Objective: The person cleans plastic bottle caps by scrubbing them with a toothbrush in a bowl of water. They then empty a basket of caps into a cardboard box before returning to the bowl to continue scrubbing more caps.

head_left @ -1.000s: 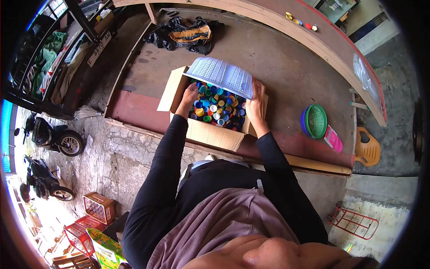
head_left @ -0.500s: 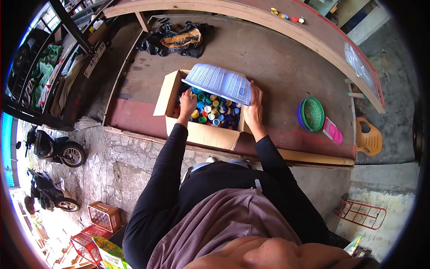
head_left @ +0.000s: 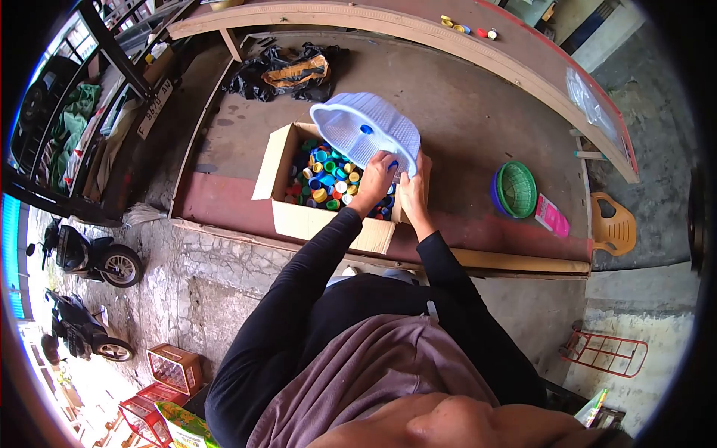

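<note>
A pale blue-white plastic basket (head_left: 385,119) is tilted over an open cardboard box (head_left: 328,218), its hollow side facing me. My right hand (head_left: 415,190) grips the basket by its right end. Just beside it, my left hand (head_left: 373,185) reaches to the inside of the basket, fingers closed around a blue bottle cap (head_left: 393,165). Another blue cap (head_left: 366,129) shows against the basket's inner wall. Under the basket, the box holds many loose bottle caps (head_left: 321,195) in blue, green, yellow, white and red. The basket hides part of them.
The box stands on a low brown platform (head_left: 463,134). To the right are a green basket (head_left: 517,190) in a blue one and a pink packet (head_left: 553,216). Crumpled black plastic (head_left: 254,81) lies at the back left. A raised wooden ledge (head_left: 478,56) crosses behind, with a few caps (head_left: 461,28).
My left hand has moved right, from the caps in the box to the basket. The basket has turned from underside up to show its hollow inside, still in my right hand.
</note>
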`<act>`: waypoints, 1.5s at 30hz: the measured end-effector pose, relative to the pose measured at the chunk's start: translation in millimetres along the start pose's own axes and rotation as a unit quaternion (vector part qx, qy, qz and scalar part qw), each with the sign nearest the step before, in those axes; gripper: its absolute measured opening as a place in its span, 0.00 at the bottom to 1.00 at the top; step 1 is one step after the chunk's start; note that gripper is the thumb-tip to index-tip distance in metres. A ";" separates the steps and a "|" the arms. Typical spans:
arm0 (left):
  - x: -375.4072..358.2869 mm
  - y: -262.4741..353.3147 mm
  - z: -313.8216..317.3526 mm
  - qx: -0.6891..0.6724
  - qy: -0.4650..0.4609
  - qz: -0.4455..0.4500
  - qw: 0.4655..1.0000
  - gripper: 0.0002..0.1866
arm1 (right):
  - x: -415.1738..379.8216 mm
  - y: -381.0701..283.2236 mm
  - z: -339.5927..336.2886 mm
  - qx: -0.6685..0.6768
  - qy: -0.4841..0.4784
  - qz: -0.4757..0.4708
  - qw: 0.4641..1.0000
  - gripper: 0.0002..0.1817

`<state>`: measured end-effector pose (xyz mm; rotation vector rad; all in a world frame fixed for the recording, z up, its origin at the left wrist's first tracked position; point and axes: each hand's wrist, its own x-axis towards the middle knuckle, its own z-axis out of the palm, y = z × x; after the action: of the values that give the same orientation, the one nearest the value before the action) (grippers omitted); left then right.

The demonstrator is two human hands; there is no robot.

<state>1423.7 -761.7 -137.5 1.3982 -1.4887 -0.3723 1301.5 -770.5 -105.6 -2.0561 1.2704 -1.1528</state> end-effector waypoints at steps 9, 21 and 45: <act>-30.0 -18.0 -35.3 0.189 0.044 -0.074 0.978 0.16 | -7.8 45.9 -19.8 -0.016 0.022 0.045 0.999 0.39; 3.6 -55.1 6.6 0.252 -0.049 0.006 0.966 0.12 | -17.4 39.1 -25.2 -0.026 0.010 0.032 0.999 0.40; -7.2 19.7 28.4 -0.004 0.030 -0.011 0.999 0.15 | -29.7 24.3 -56.1 -0.040 0.047 0.071 0.996 0.44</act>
<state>1388.5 -761.2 -137.7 1.4096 -1.4222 -0.3460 1235.8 -753.3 -105.1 -1.9510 1.5063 -1.1626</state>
